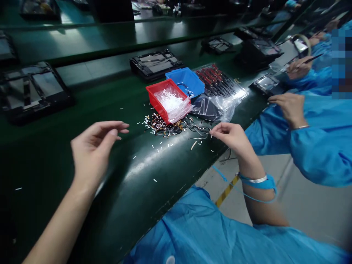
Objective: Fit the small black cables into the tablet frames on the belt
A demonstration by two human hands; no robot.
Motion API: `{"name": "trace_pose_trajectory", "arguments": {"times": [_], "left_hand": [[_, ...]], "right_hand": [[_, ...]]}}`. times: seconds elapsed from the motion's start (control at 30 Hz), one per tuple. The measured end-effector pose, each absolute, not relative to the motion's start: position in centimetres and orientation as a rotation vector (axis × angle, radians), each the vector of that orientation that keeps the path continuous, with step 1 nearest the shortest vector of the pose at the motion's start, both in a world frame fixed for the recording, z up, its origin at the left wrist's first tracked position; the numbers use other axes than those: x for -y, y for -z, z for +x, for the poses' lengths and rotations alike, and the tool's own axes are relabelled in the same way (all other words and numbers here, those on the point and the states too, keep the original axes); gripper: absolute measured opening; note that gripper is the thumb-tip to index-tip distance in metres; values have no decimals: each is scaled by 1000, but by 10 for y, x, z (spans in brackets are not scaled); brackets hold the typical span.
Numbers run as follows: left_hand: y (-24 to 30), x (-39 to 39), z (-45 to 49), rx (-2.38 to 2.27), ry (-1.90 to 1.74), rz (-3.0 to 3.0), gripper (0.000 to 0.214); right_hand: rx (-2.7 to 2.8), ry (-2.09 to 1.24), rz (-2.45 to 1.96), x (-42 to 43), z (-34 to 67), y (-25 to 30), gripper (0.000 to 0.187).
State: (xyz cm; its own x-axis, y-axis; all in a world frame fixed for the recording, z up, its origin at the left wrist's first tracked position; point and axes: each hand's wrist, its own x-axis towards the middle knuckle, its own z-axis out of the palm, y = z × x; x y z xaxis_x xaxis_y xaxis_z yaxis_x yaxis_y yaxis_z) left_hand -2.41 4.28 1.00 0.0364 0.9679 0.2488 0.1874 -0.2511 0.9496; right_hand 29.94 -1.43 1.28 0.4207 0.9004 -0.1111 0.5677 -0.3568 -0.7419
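My left hand hovers over the green tabletop, left of the parts pile. Its fingers are loosely stretched, the thumb a little apart, and no object shows in it. With thumb and fingertips pinched together, my right hand grips the end of a thin cable near the table's front edge. Several thin dark cables lie just left of that hand. Beside them is a heap of small cables with gold-coloured ends. A red bin holds a clear bag of tiny white tubes.
Behind the red bin stands a blue bin. Bagged rows of red and black parts lie to its right. Black trays with flat devices line the back. Loose white tubes dot the tabletop. A co-worker's hand is at right.
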Motion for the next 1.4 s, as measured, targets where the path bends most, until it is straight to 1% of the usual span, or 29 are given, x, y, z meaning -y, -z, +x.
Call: {"name": "trace_pose_trajectory", "arguments": {"times": [0.13,0.2,0.27,0.33,0.4,0.47,0.5,0.57,0.73,0.87,0.97,1.17,1.4], "left_hand": [[-5,-8,9,-1023,-943,1456,24],[0,7,24,-912,-808,1267,35],[4,17,32,-849,-776,1110,44],[6,20,34,-847,-794,1041,43],[6,18,31,-865,-806,1025,36],[6,14,27,-886,-800,1038,33],[5,13,25,-897,-796,1051,34],[5,10,22,-920,-788,1096,35],[1,5,18,-974,-731,1293,32],[0,2,17,-1016,-680,1302,32],[-1,1,16,-1032,-672,1319,30],[-5,-4,9,-1004,-575,1592,30],[-6,-15,6,-1090,-624,1045,11]], "right_hand": [[1016,-1004,-1507,18,247,-1,20],[1037,-1116,-1349,21,215,2,19],[1124,-1139,-1286,25,190,5,17],[1262,-965,-1307,27,176,6,11],[1458,-592,-1297,26,173,7,4],[1677,-214,-1204,22,176,7,7],[1776,-84,-1150,20,178,7,9],[1918,43,-1086,16,182,6,10],[2034,134,-1069,15,184,0,7],[2050,192,-1046,16,181,-2,9],[2094,191,-1035,14,179,0,8],[2107,93,-1075,9,177,1,11],[1962,104,-1053,4,176,-3,10]]}}
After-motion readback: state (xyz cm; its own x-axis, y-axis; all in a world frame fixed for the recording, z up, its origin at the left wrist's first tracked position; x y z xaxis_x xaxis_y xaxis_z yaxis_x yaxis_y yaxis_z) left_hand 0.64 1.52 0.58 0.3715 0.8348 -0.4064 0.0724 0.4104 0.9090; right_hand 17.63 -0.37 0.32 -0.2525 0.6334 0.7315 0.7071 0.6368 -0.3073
